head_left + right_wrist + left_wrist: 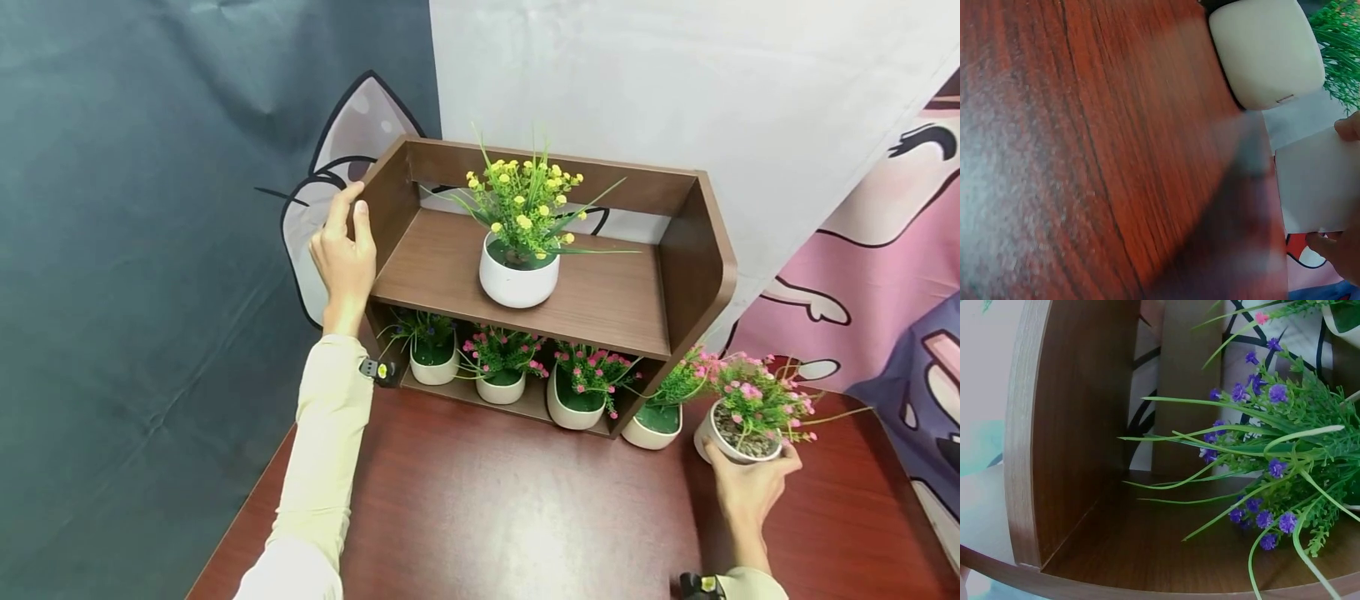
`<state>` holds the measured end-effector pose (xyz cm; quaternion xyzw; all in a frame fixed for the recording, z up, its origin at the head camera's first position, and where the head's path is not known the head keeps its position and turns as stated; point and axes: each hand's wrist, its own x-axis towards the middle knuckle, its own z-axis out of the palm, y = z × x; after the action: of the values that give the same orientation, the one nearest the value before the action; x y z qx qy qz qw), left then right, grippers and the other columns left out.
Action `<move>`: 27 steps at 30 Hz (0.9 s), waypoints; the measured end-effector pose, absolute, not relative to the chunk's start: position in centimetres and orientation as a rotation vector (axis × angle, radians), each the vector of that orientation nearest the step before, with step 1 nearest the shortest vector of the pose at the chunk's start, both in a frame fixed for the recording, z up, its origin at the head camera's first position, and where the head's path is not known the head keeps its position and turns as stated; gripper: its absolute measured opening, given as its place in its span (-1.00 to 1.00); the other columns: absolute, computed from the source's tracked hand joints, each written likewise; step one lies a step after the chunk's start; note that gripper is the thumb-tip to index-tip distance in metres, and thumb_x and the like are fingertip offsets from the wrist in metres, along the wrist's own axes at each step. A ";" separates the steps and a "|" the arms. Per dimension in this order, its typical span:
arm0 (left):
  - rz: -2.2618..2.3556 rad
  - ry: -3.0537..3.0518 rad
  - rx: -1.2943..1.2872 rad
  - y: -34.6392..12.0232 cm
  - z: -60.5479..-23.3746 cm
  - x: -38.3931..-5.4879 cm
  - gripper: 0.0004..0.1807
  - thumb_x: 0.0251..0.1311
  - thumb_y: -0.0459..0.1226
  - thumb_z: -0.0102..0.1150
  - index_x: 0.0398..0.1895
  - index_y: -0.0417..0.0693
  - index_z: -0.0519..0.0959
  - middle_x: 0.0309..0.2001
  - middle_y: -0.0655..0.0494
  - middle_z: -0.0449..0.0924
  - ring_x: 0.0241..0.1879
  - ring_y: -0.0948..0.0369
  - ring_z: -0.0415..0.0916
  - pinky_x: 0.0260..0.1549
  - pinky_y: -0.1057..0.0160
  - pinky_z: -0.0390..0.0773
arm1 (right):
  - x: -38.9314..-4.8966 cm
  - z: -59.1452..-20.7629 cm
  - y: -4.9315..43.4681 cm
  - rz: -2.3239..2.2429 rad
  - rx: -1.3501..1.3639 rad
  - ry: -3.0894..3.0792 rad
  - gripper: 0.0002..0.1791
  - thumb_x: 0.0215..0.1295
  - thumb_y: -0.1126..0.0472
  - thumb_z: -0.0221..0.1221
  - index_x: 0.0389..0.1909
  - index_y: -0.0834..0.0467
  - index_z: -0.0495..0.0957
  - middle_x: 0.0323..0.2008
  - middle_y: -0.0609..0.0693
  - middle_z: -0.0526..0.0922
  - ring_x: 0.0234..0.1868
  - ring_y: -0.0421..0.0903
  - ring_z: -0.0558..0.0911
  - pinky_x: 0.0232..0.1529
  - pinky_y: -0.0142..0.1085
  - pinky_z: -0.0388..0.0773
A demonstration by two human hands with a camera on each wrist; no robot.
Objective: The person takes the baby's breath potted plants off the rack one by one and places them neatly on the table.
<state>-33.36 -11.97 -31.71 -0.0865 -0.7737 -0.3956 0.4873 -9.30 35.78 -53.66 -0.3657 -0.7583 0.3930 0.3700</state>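
Observation:
My right hand [750, 492] grips a white pot of pink flowers [753, 404], thumb on one side and fingers on the other. In the right wrist view this pot [1316, 184] appears at the right edge, pinched between the digits. Beside it stands another pot of pink flowers [656, 425], close to the shelf's right end. My left hand [345, 258] is at the left side panel of a brown two-tier shelf [435, 258], fingers loosely bent, thumb up; contact is unclear. The left wrist view shows a purple-flowered plant [1272, 462] inside the shelf.
A yellow-flowered plant in a white pot [519, 279] stands on the upper tier. Below are the purple-flowered pot [435, 367] and two pink-flowered pots [501, 387]. The shelf is on a reddish-brown table [525, 500]; curtains [187, 250] hang behind.

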 end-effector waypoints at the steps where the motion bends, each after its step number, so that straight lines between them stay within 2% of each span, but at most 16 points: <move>1: -0.959 -1.881 -0.212 -12.0 -31.7 -33.4 -0.71 0.19 -0.07 -0.14 -0.09 0.20 0.51 -0.12 0.41 0.50 -0.40 0.05 0.50 -0.37 0.14 0.35 | -9.5 -53.8 35.8 1.011 -0.933 -1.956 -0.01 -0.41 0.17 0.39 0.11 -0.08 0.00 -0.02 0.17 0.31 -0.03 0.12 0.34 0.02 -0.22 0.13; 13: -0.957 -1.876 -0.218 -11.9 -31.6 -33.3 -0.71 0.19 -0.09 -0.14 -0.08 0.18 0.51 -0.11 0.40 0.49 -0.46 0.05 0.47 -0.40 0.16 0.35 | -11.3 -54.5 36.2 1.043 -0.855 -2.097 0.03 -0.34 0.10 0.38 0.17 0.03 -0.07 0.03 0.26 0.27 0.00 0.22 0.31 -0.01 -0.07 0.13; 20: -0.973 -1.847 -0.193 -12.1 -31.2 -33.4 -0.72 0.18 -0.08 -0.12 -0.10 0.21 0.52 -0.12 0.46 0.48 -0.49 0.05 0.45 -0.41 0.14 0.33 | -11.8 -54.3 36.1 1.042 -0.757 -2.229 0.06 -0.27 0.09 0.36 0.19 0.20 -0.14 0.02 0.38 0.25 -0.03 0.33 0.29 -0.03 0.04 0.14; 27: -0.988 -1.885 -0.180 -11.7 -31.4 -33.3 -0.72 0.18 -0.08 -0.13 -0.10 0.21 0.52 -0.11 0.46 0.48 -0.43 0.06 0.47 -0.37 0.16 0.34 | -10.9 -53.8 36.3 1.069 -0.689 -2.385 0.07 -0.17 0.12 0.30 0.25 0.10 -0.26 0.07 0.39 0.21 -0.03 0.34 0.29 -0.05 0.05 0.14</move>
<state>-33.29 -11.75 -31.39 -0.0737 -0.7733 -0.4053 0.4820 -10.87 36.33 -53.85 -0.2487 -0.8614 0.3859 0.2176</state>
